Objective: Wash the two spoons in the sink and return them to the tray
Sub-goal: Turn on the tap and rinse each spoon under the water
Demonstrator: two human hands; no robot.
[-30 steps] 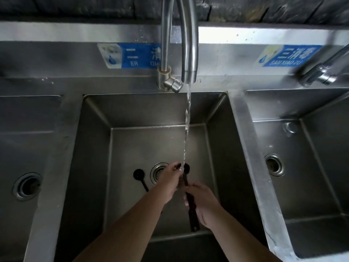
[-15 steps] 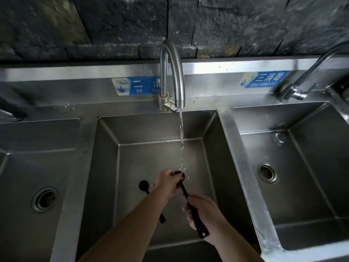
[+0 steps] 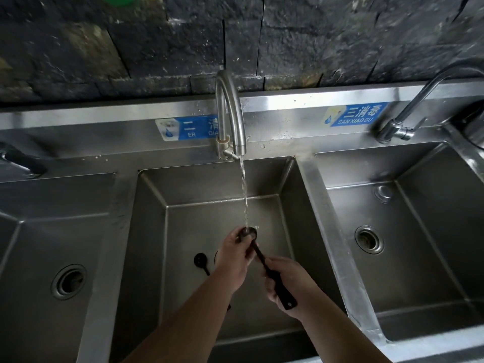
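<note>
Under the running tap [image 3: 230, 113], over the middle basin [image 3: 199, 210] of a three-basin steel sink: black spoon [image 3: 264, 263] held slantwise in both hands, bowl up and away, handle end down and toward the camera. Right hand [image 3: 288, 281] closed around the lower handle, the squared tip with its hanging hole sticking out below the palm. Left hand [image 3: 235, 255] curled at the bowl end, fingers [image 3: 239, 235] wrapped over the bowl's left edge, thumb apparently pressed against its face, though water and shadow blur that contact. Thin stream of water [image 3: 245, 195] falling straight from the spout onto the bowl, right at the left fingertips. Second black spoon [image 3: 201, 261] lying flat on the basin floor, just left of the left hand, bowl pointing away, handle running back beneath the left forearm and mostly hidden. Drain of the middle basin largely covered by the left hand, only a sliver of rim showing. Left basin [image 3: 52, 231] and right basin [image 3: 419, 231] each with an open round drain. Blue labels [image 3: 355, 117] on the steel backsplash, dark stone wall [image 3: 157, 43] above. No tray anywhere in view.
</note>
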